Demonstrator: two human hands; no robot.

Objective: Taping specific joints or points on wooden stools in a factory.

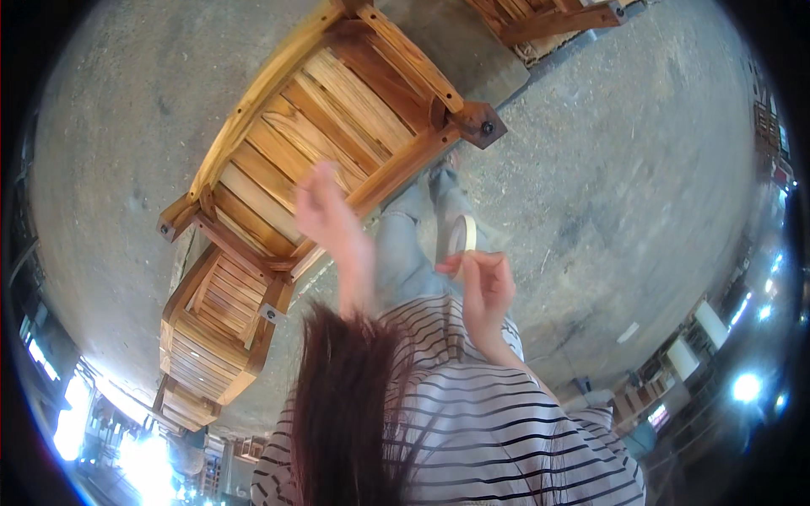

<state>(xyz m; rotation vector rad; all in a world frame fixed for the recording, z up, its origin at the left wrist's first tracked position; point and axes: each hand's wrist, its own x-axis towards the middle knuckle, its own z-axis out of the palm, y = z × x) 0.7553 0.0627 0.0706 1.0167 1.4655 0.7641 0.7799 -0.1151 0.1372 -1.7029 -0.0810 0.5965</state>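
Observation:
In my right hand (pixel 488 287) is a narrow roll of pale tape (pixel 463 235), pinched between thumb and fingers in front of my legs. My left hand (pixel 322 207) is raised over the near rail of a slatted wooden furniture piece (pixel 316 131). Motion smears its fingers, so I cannot tell whether they hold anything or touch the wood. The piece has brown and yellowish slats inside a curved frame. Dark square pads (pixel 481 126) with a round fastener sit on the ends of its legs.
More slatted wooden furniture (pixel 221 325) stands in a row at the lower left. Another wooden piece (pixel 553 21) is at the top right. Beneath everything is a worn concrete floor (pixel 616 169), with a small white scrap (pixel 628 332) on the right.

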